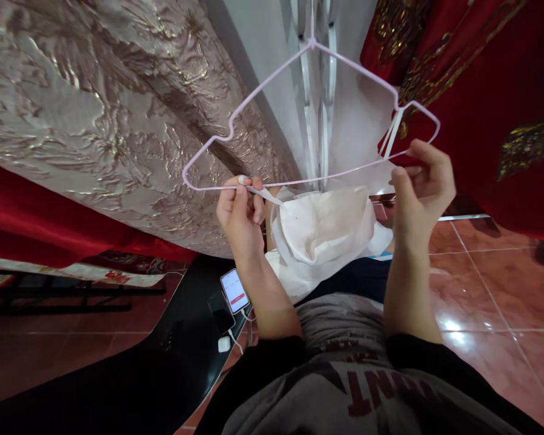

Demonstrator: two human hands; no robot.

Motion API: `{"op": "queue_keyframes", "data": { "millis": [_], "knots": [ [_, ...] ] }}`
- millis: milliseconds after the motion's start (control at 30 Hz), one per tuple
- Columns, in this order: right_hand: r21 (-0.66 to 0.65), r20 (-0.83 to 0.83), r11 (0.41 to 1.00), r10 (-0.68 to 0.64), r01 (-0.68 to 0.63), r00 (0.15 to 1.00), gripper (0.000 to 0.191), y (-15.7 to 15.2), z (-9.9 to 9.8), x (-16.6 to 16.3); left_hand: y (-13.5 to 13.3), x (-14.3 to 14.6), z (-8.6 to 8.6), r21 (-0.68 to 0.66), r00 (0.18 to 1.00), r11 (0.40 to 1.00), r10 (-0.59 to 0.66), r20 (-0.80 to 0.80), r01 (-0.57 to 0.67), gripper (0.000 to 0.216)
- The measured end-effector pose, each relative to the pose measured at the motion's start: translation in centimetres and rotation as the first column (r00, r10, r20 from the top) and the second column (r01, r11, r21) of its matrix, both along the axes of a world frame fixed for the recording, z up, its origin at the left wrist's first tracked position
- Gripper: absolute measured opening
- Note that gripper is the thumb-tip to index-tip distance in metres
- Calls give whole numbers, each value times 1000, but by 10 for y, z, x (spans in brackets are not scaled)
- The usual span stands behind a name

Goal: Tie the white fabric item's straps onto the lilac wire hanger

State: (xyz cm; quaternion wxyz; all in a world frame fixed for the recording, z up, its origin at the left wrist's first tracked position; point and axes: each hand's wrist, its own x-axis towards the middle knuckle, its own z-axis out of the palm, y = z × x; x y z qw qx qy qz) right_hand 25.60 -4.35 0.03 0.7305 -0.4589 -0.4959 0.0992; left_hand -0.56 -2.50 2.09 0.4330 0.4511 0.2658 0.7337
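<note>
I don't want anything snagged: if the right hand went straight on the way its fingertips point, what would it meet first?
Probably the white strap looped over the lilac hanger, just beyond the right hand's fingertips, though depth is hard to judge here.

dim o/all; glare on floor tiles (485,290) at 4 o'clock, phone screen (234,291) bright at 7; wide-angle stretch nr edges.

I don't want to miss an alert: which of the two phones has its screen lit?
The lit phone is the one nearer the left hand; it glows pale with a red bar, while the other phone is dark.
</note>
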Motion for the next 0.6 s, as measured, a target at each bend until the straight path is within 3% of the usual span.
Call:
{"op": "queue_keyframes", "data": {
  "millis": [133,200,333,467,600],
  "knots": [
    [-228,87,968,128,-105,988,28,4,31,13,2,-4,-1,1,997,999,42,-63,-42,29],
    [-233,115,963,168,-138,979,28,5,45,10,2,-3,-1,-3,995,997,73,-64,-73,31],
    [-146,139,978,171,-151,975,25,15,45,2,3,-2,-2,9,998,998,60,-27,-60,32],
    [-27,180,998,60,-56,982,33,30,36,3,5,-4,-3,13,996,998,69,-53,-68,33],
    [129,280,992,-37,0,959,33,41,47,13,4,-6,-2,-19,994,998,53,-95,-55,33]
  ]
}}
